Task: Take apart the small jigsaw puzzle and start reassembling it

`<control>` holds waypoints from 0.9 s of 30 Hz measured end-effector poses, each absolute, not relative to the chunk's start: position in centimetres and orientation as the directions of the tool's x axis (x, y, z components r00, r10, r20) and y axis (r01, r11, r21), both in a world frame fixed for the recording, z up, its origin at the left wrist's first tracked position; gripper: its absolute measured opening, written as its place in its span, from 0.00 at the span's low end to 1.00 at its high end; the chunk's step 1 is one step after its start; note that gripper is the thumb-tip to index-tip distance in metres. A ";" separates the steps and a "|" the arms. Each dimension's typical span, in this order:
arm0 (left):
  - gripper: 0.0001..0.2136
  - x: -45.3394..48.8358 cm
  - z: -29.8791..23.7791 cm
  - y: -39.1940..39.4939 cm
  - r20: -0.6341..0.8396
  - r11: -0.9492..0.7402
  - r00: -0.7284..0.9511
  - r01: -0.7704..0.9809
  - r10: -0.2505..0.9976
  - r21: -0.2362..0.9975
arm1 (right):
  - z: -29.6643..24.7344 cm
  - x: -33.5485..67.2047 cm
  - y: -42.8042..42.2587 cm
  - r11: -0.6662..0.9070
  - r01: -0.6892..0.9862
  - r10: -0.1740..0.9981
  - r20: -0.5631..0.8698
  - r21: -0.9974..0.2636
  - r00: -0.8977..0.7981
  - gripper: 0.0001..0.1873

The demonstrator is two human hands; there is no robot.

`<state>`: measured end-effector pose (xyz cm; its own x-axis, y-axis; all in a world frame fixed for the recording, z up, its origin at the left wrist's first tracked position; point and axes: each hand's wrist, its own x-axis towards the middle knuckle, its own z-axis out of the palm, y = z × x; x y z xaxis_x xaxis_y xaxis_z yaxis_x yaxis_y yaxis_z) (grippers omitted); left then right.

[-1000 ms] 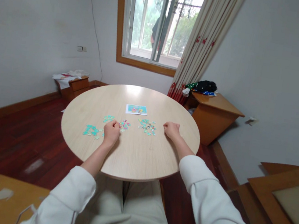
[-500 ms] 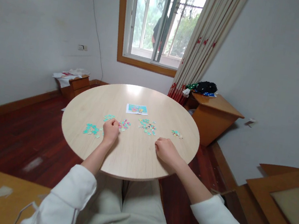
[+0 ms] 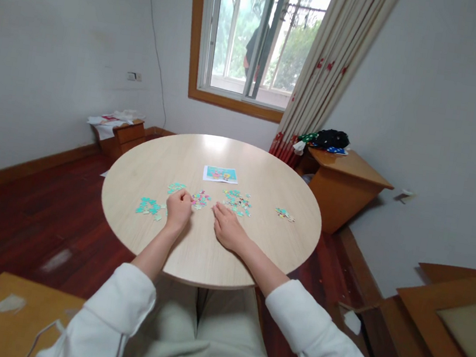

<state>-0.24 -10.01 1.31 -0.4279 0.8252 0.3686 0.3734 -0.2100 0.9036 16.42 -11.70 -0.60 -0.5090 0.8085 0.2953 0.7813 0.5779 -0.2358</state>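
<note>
My left hand [image 3: 179, 209] rests on the round table [image 3: 204, 262] with its fingers curled closed; what they hold, if anything, is hidden. Close beside its fingertips lies a small pile of pink and teal jigsaw puzzle pieces [image 3: 202, 199]. Across that pile, my right hand [image 3: 228, 226] lies low on the tabletop, fingers stretched forward and close together. Just past its fingertips is a larger pile of teal and mixed puzzle pieces [image 3: 239, 202]. Teal puzzle pieces [image 3: 149, 207] are spread left of my left hand, with another teal cluster [image 3: 176, 187] behind it.
A printed picture card [image 3: 221, 174] lies beyond the piles. A few puzzle pieces [image 3: 285, 214] sit near the table's right side. A wooden cabinet [image 3: 344, 181] with cloths stands at the right, under the curtain [image 3: 323, 78]. Outside the window, a person [image 3: 251, 50] is partly visible.
My right hand has moved left from the table's right side to near the middle piles, and its fingers have straightened from a curled shape. My left hand has stayed in place.
</note>
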 end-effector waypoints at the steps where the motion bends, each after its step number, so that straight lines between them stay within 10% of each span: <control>1: 0.10 -0.2 1.3 -10.0 0.368 -0.210 -0.427 0.373 0.826 0.904 | -0.7 16.5 -11.8 0.571 0.785 0.809 0.328 -0.242 -0.487 0.24; 17: 0.10 -0.3 1.1 -9.9 0.393 -0.227 -0.406 0.398 0.825 0.889 | 0.4 18.3 -11.0 0.408 0.902 0.857 0.399 -0.142 -0.325 0.24; 23: 0.10 -0.1 0.7 -10.0 0.426 -0.221 -0.318 0.519 0.847 0.826 | 0.0 27.3 -10.1 0.025 0.992 0.878 0.478 -0.127 0.039 0.19; 27: 0.09 1.3 0.6 -11.0 0.458 -0.354 0.064 0.730 0.886 0.584 | -0.4 32.2 -9.9 -0.261 0.956 0.861 0.414 -0.134 0.294 0.18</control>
<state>1.31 -10.95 0.62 0.0637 0.8864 0.4585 0.7303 -0.3545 0.5840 32.22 -9.94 -0.40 0.2939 0.8613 0.4144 0.9558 -0.2615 -0.1343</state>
